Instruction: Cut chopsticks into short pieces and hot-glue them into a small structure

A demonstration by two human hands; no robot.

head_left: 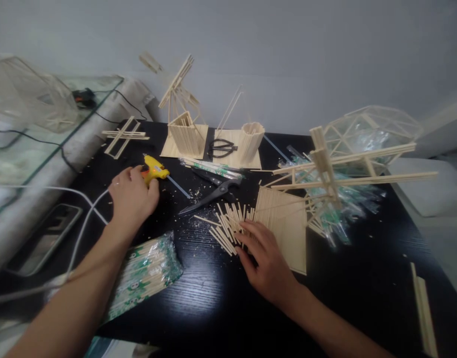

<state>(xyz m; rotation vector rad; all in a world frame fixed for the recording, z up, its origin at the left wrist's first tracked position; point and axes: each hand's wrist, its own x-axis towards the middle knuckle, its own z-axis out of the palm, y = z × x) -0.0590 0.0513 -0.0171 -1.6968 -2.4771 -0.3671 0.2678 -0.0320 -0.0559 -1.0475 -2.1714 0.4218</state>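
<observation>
My left hand (133,196) is closed round the handle of a yellow glue gun (155,170) that lies on the black table (198,293), its white cord trailing to the left. My right hand (263,258) lies with fingers spread on a pile of short cut wooden sticks (226,226). Beside that pile is a flat panel of glued sticks (284,221). A pair of black cutters (211,195) rests between the two hands.
A packet of wrapped chopsticks (146,271) lies under my left forearm. A stick windmill frame (327,171) stands at right over plastic wrappers. At the back are a small stick house (185,132), a stick cup (250,141) and scissors (221,147).
</observation>
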